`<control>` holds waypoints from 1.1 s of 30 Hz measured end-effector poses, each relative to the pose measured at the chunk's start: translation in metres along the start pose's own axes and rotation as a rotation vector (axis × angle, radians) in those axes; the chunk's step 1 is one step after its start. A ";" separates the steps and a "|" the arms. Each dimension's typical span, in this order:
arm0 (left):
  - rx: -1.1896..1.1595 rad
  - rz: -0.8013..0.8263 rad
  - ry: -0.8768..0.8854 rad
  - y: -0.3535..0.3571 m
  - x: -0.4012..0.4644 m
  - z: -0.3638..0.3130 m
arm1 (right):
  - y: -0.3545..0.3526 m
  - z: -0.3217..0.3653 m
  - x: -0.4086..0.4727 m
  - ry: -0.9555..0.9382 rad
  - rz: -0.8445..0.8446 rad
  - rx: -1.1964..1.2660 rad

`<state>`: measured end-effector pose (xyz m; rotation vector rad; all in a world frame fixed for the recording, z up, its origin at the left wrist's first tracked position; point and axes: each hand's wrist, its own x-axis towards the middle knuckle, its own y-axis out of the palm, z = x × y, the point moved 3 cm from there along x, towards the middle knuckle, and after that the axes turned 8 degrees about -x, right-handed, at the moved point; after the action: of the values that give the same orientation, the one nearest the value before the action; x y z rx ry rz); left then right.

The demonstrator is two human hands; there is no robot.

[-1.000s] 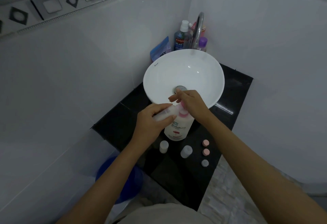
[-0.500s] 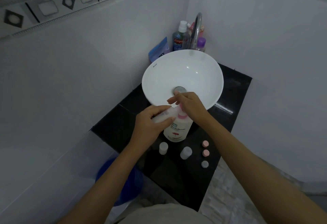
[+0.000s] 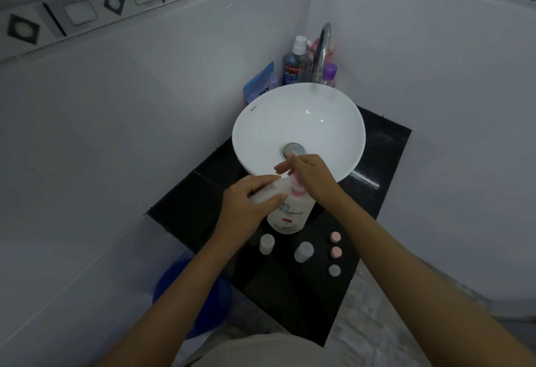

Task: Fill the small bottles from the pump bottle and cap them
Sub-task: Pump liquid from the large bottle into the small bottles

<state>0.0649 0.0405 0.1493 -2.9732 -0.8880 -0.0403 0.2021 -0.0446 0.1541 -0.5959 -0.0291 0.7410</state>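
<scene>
A white pump bottle (image 3: 288, 217) with a pink pump head stands on the black counter (image 3: 374, 192) in front of the basin. My left hand (image 3: 246, 207) grips a small translucent bottle (image 3: 271, 191), tilted on its side with its mouth at the pump spout. My right hand (image 3: 311, 176) rests on top of the pump head, fingers bent over it. Two more small bottles (image 3: 266, 243) (image 3: 303, 251) stand uncapped in front of the pump bottle. Two pink caps (image 3: 335, 236) (image 3: 336, 251) and a grey cap (image 3: 334, 270) lie in a row to their right.
A white basin (image 3: 298, 123) fills the back of the counter, with a chrome tap (image 3: 322, 53) behind it. Mouthwash (image 3: 293, 68), a purple bottle (image 3: 330, 73) and a blue pouch (image 3: 259, 85) crowd the corner. A blue bucket (image 3: 191, 294) sits on the floor to the left.
Both hands stay at the pump bottle; my right hand has shifted only slightly on the pump head. The view has tilted a little.
</scene>
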 end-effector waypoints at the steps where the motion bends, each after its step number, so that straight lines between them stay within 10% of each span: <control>1: -0.002 0.000 0.013 -0.001 0.001 -0.003 | -0.003 0.004 0.001 -0.020 -0.005 -0.004; 33: 0.082 0.050 0.018 -0.003 0.006 0.001 | -0.003 0.004 -0.005 0.087 0.019 -0.036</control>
<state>0.0683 0.0467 0.1484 -2.9131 -0.7924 -0.0292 0.1993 -0.0472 0.1598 -0.6633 0.0438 0.7337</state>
